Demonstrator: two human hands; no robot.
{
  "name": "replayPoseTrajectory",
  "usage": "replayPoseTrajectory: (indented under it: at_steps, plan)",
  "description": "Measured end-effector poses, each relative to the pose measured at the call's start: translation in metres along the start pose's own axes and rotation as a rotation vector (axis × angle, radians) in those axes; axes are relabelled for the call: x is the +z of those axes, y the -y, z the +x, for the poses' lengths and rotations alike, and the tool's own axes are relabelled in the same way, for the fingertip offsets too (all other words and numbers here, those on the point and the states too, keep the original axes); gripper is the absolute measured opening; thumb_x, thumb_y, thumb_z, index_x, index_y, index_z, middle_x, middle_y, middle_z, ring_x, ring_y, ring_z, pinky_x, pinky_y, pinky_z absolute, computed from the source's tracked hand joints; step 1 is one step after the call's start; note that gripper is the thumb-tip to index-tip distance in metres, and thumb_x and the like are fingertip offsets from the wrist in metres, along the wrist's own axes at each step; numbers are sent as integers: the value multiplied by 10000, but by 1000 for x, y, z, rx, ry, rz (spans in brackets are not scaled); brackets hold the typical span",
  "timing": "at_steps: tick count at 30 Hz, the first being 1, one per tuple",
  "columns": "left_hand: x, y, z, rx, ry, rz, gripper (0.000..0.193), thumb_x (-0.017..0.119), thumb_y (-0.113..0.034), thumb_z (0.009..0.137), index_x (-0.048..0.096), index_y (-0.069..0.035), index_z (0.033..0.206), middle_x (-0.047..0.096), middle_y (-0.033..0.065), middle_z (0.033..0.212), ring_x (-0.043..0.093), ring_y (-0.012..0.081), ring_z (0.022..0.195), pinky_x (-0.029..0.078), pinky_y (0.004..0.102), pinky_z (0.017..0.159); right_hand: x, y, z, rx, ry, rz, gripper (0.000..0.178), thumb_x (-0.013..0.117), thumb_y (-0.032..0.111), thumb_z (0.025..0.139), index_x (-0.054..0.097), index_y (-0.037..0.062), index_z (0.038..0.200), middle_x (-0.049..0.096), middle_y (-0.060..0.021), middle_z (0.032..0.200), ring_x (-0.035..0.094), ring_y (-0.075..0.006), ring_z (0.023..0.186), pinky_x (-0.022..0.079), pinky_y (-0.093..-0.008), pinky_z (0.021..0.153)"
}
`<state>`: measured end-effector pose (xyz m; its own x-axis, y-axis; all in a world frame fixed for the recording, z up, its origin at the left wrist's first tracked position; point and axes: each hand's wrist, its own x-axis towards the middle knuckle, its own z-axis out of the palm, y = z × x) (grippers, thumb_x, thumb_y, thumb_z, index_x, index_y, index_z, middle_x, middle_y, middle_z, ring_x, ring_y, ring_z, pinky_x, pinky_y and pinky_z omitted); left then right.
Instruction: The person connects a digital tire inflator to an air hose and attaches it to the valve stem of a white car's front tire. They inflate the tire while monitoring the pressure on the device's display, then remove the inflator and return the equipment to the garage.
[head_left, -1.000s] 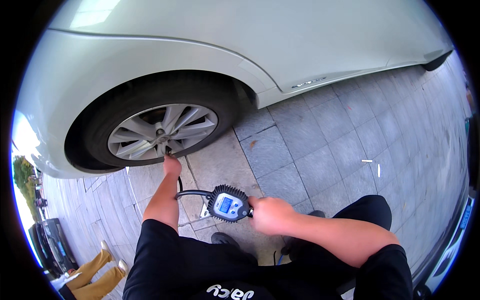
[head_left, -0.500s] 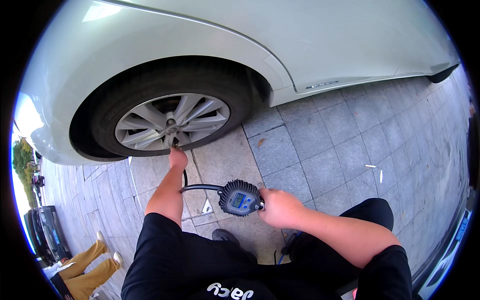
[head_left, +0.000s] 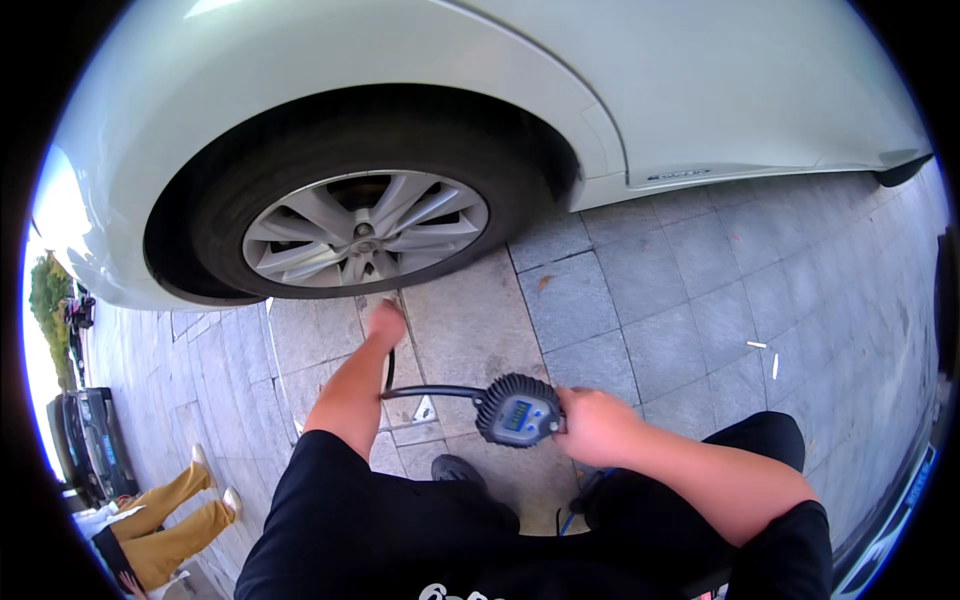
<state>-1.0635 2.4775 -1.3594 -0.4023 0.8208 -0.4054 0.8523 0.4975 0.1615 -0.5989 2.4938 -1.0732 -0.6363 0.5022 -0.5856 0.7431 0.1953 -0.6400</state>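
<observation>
My right hand (head_left: 598,427) is wrapped round the grip of a digital tyre inflator gauge (head_left: 520,410). The gauge has a round, ribbed black guard, a small lit screen and blue buttons. A black hose (head_left: 430,390) runs from its left side and bends up to my left hand (head_left: 387,323). My left fingers are closed around the hose's end, whose fitting is mostly hidden. That hand is just below the tyre (head_left: 500,225), apart from the silver alloy wheel (head_left: 365,245). The wheel belongs to a white car (head_left: 740,90).
Grey paving slabs (head_left: 690,260) cover the ground, with two small white sticks (head_left: 775,366) lying at the right. Between my knees a dark cable with a blue line (head_left: 567,522) shows. A person in tan trousers (head_left: 170,530) and a dark vehicle (head_left: 95,440) are far left.
My left hand has come away from the wheel with the hose end, down toward me. The gauge and my right hand sit slightly farther right and lower. The screen reading looks different.
</observation>
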Motion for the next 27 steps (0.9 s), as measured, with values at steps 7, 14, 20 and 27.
replayPoseTrajectory:
  at_steps: [7,14,20,27]
  plan:
    - [-33,-147,-82,467,454,374,331,550,-197,902,601,13,1154,643,215,1130,618,367,1093,512,449,890,-4,-6,-17,-60,162,-128,328,619,174,822,593,1,1099,669,-232,957,674,-406,899,542,-495,781]
    - [-259,-286,-110,1050,-917,147,344,666,-110,772,654,-14,1102,635,147,1169,580,331,1155,447,472,1016,-7,10,-32,-24,302,-209,422,668,219,805,595,-33,1136,660,-220,1009,662,-404,936,546,-477,822]
    - [-328,-321,-68,756,-1045,404,323,617,-243,911,653,-11,1133,663,171,1123,617,318,1105,458,451,988,8,-9,-33,-107,307,-205,376,645,177,802,592,-22,1117,659,-233,963,669,-406,906,546,-481,792]
    - [-290,-386,-26,731,-772,369,318,594,-243,921,654,-10,1129,665,176,1116,618,330,1091,462,451,980,11,0,-40,-190,264,-135,275,596,112,811,590,-8,1059,660,-228,941,661,-418,918,536,-493,782]
